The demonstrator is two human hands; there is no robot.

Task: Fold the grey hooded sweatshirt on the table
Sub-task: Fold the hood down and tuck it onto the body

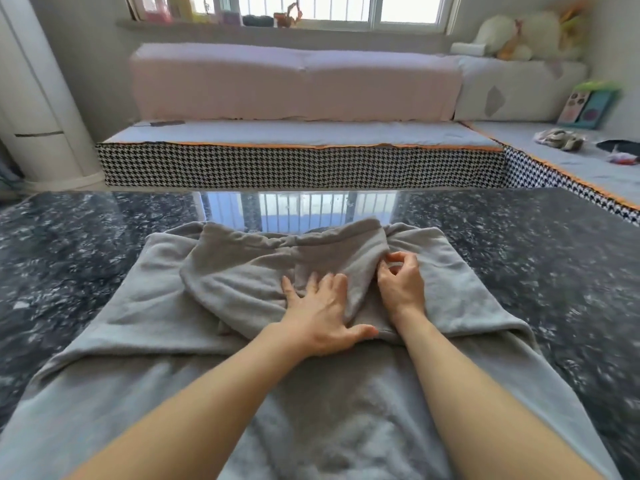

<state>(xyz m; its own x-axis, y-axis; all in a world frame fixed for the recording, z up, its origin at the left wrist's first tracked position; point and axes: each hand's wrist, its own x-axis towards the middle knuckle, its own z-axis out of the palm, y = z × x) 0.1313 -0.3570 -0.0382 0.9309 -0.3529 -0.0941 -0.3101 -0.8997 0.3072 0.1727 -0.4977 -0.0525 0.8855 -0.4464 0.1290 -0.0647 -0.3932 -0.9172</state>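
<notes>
The grey hooded sweatshirt lies spread on the dark marble table, its body running toward me and off the bottom of the view. Its hood is folded down over the upper back. My left hand lies flat on the hood's lower part with fingers spread, the thumb hooked at the hood's near edge. My right hand sits at the hood's right edge, thumb and forefinger pinching the fabric there.
The table's glossy top reflects the window beyond the sweatshirt. Behind it runs a low houndstooth-edged platform with a pink cushion. A white column stands at the far left. Small items lie on the platform at the right.
</notes>
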